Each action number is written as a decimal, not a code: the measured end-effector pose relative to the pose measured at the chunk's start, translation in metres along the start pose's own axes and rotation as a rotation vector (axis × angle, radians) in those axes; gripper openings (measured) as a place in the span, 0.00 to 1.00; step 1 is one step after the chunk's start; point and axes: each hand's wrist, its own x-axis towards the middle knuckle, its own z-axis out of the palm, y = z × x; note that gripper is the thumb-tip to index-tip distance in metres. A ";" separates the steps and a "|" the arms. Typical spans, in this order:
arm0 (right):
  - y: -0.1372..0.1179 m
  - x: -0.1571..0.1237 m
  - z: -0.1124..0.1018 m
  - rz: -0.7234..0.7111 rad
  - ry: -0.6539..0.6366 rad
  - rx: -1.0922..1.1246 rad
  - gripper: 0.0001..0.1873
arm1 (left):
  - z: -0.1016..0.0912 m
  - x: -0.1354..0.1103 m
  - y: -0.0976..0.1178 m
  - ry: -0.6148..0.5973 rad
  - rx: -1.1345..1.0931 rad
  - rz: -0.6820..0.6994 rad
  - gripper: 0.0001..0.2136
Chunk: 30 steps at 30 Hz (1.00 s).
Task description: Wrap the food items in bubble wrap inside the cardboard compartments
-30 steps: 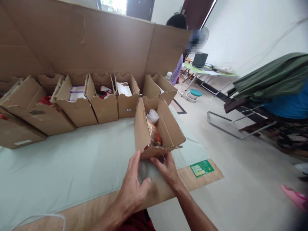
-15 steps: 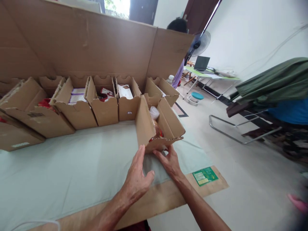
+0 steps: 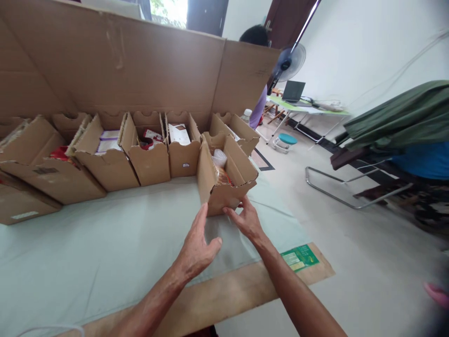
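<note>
Your left hand (image 3: 198, 248) is open, fingers straight and together, thumb held apart; the fingertips are at the lower left front corner of an open-topped brown cardboard box (image 3: 228, 197). Your right hand (image 3: 248, 221) is at the lower right of that box's front, thumb on the front wall, fingers partly hidden at the corner; can't tell if they grip or just press. Box is upright on the pale green cloth (image 3: 133, 248), in front of the right end of the row. Inside it: a clear plastic item (image 3: 219, 158) and, nearer you, an orange-red shiny packet (image 3: 222, 177). To its left, more open brown cardboard boxes (image 3: 152, 166) line up, holding white-and-purple packs (image 3: 108, 141), a red-and-white packet (image 3: 153, 135) and a white piece (image 3: 178, 134), among others. Tall brown cardboard panel (image 3: 164, 75) stands behind. Green printed label (image 3: 306, 257) lies on the wood-coloured table edge (image 3: 228, 299), partly behind your right forearm. Beyond: teal round stool (image 3: 287, 139), black laptop (image 3: 293, 91), someone's purple garment (image 3: 258, 107).
</note>
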 end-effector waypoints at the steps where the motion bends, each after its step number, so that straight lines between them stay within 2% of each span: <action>1: 0.002 0.006 -0.005 0.000 -0.026 0.003 0.31 | 0.003 0.003 0.001 -0.009 -0.001 -0.001 0.44; 5: 0.012 0.032 -0.018 0.007 -0.118 0.009 0.33 | 0.013 0.016 0.004 -0.052 0.015 -0.002 0.44; 8: 0.017 0.051 -0.018 0.046 -0.125 -0.053 0.33 | 0.016 0.015 0.005 -0.086 0.071 -0.007 0.44; 12: 0.017 0.072 -0.008 0.105 -0.086 -0.153 0.32 | 0.012 -0.011 -0.006 -0.046 0.192 -0.022 0.38; 14: 0.014 0.081 0.000 0.148 -0.052 -0.232 0.28 | 0.009 -0.031 -0.017 -0.003 0.246 -0.009 0.33; 17: 0.009 0.097 0.013 0.213 0.000 -0.370 0.19 | 0.004 -0.056 -0.037 0.056 0.343 0.043 0.27; 19: 0.005 0.108 0.024 0.239 0.020 -0.443 0.18 | 0.002 -0.068 -0.048 0.097 0.419 0.108 0.25; 24: -0.003 0.130 0.046 0.285 0.020 -0.541 0.22 | 0.002 -0.078 -0.058 0.148 0.581 0.280 0.23; 30: -0.005 0.140 0.052 0.298 0.015 -0.581 0.22 | 0.002 -0.075 -0.054 0.137 0.592 0.303 0.20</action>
